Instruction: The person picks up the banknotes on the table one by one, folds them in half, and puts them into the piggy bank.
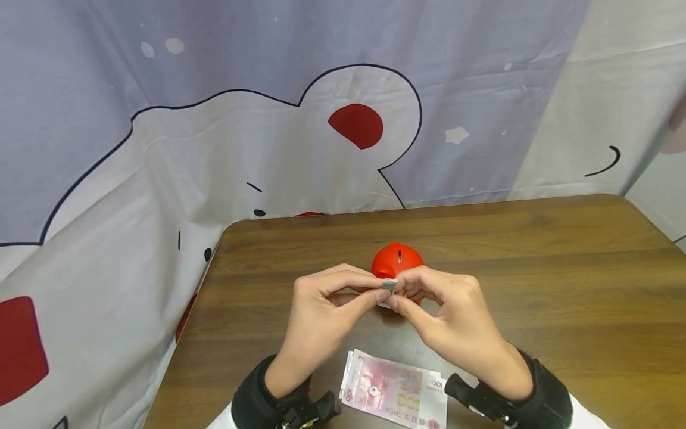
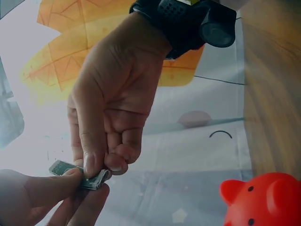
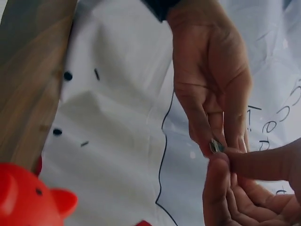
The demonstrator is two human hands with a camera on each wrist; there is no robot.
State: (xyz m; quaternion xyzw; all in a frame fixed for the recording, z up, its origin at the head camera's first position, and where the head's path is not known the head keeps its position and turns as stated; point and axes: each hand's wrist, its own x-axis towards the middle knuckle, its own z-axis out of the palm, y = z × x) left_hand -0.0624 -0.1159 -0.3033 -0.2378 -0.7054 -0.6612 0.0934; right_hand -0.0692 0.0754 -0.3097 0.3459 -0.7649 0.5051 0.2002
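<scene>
A small folded greenish-grey banknote (image 1: 389, 285) is held between both hands above the table. My left hand (image 1: 326, 316) pinches one end between thumb and fingers; my right hand (image 1: 457, 310) pinches the other. Its folded layers show as a narrow strip in the left wrist view, where the note (image 2: 63, 168) slants between the fingertips. Just beyond the hands stands a red piggy bank (image 1: 395, 260) with a coin slot on top, partly covered by the fingers. Nearer me, a small stack of pink 100 notes (image 1: 393, 390) lies flat between the forearms.
The brown wooden table (image 1: 536, 256) has rounded far corners. Behind it and along its left side hangs a printed curtain (image 1: 225, 149). Each wrist wears a black band (image 1: 541, 393) with a device on it.
</scene>
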